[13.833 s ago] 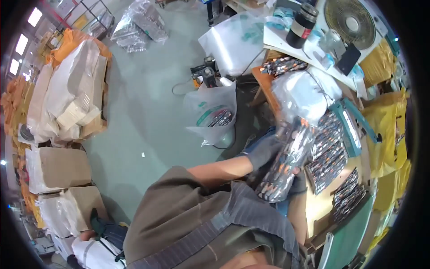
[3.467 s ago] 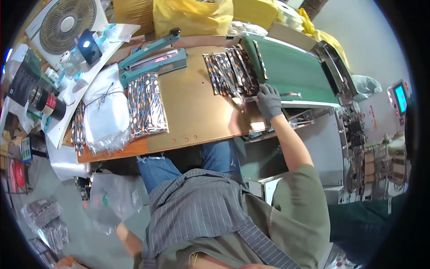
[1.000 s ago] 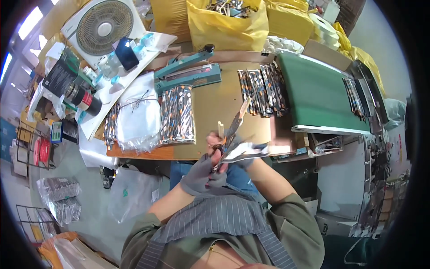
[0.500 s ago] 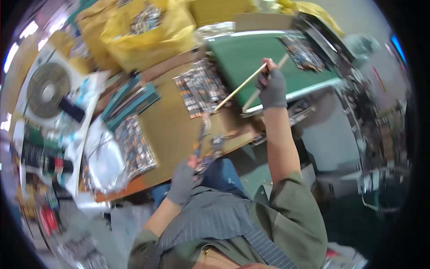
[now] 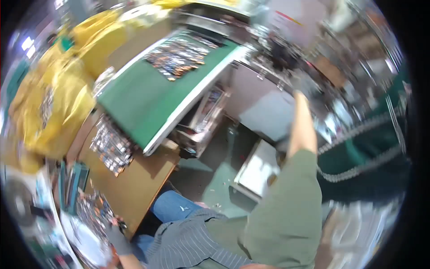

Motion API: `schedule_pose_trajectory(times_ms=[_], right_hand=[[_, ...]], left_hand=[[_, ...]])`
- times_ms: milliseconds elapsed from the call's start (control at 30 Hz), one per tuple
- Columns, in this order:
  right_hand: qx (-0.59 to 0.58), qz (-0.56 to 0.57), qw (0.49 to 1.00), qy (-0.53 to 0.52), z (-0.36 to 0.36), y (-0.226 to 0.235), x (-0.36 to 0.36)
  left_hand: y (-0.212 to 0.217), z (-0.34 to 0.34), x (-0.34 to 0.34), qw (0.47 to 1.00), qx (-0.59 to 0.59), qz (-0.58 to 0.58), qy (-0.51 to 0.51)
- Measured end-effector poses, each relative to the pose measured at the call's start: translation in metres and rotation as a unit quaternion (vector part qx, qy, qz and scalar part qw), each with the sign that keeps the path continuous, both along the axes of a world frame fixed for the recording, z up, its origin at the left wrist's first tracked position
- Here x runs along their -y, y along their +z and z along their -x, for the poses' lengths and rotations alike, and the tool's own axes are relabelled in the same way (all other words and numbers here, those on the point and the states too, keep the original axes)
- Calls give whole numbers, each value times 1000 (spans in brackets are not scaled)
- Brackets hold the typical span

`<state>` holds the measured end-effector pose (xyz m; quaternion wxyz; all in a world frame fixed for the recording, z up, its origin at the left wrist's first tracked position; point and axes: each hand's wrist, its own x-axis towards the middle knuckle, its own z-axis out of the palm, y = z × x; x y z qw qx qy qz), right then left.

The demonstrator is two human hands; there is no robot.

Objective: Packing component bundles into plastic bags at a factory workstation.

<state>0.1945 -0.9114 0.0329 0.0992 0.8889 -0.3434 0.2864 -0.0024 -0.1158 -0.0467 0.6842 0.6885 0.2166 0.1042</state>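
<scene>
My left hand (image 5: 117,238), in a grey fingertip-less glove, is at the near edge of a pile of slim silver, black and orange pieces (image 5: 95,210) at the table's left end. Its fingertips touch or overlap the pile; blur hides whether they grip any. My right arm stretches far out to the right. The gloved right hand (image 5: 306,85) is over the cluttered metal machinery (image 5: 277,54) there, its fingers smeared by motion. Another batch of such pieces (image 5: 112,145) lies on the brown table (image 5: 139,181), beside the conveyor's end.
A green conveyor belt (image 5: 134,107) carries more pieces (image 5: 177,56) toward its far end. Yellow bags (image 5: 67,110) stand at the left, near a teal holder (image 5: 74,188). Beneath the belt is a box (image 5: 204,116). A white-topped box (image 5: 257,168) stands on the floor.
My view has swung to the right. My right hand has moved from above the belt, where it held pale thin sticks, to the machinery; no sticks show now. My left hand has reached the left pile.
</scene>
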Motion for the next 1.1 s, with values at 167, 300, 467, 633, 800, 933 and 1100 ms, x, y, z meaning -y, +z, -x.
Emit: schedule_pose_trajectory(times_ms=[167, 300, 467, 633, 800, 933, 1100], right_hand=[[-129, -95, 987, -31, 141, -107, 209], [172, -250, 949, -88, 103, -147, 164], [354, -252, 820, 372, 9, -57, -132], [176, -281, 610, 720, 25, 2, -457], [-54, -258, 688, 676, -72, -29, -627], [-151, -311, 805, 483, -178, -110, -652], [-231, -405, 812, 351, -201, -112, -652]], left_hand=[[34, -18, 22, 998, -53, 17, 16], [134, -116, 20, 972, 59, -219, -59], [274, -267, -134, 935, 162, -292, 120], [179, -259, -40, 883, 147, -431, 115], [18, -157, -31, 964, 31, -251, -80], [-55, -139, -66, 986, -45, -147, -58], [-58, -192, -87, 998, -63, -15, -3]])
